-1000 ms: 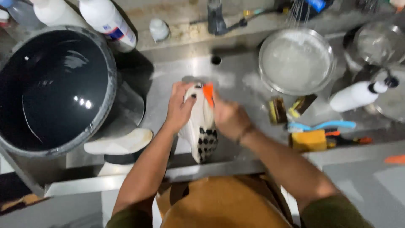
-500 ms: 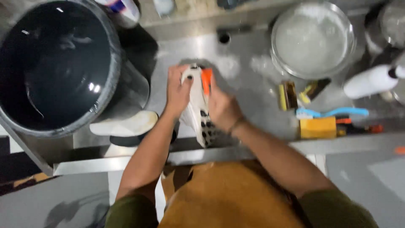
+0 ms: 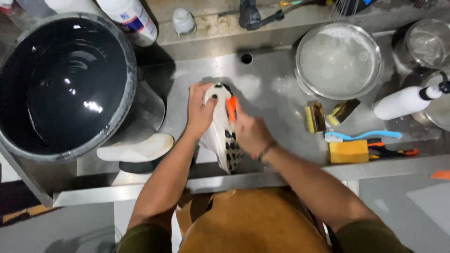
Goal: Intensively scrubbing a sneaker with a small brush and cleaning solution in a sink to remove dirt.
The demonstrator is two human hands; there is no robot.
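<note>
Light shines from above and makes bright white spots on the water in the big black bucket (image 3: 65, 89). The steel sink (image 3: 272, 98) looks shiny (edges a bit blurry).

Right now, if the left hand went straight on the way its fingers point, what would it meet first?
The left hand grips the white shoe, fingers pointing toward the sink's back wall. Beyond the shoe lies bare steel, so it would probably meet the small round hole or the wall beside it; depth is unclear.

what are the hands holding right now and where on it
The left hand grips a white shoe around its far end, sole turned up. The right hand holds an orange brush against the shoe; where exactly the fingers grip the brush is hidden.
</note>
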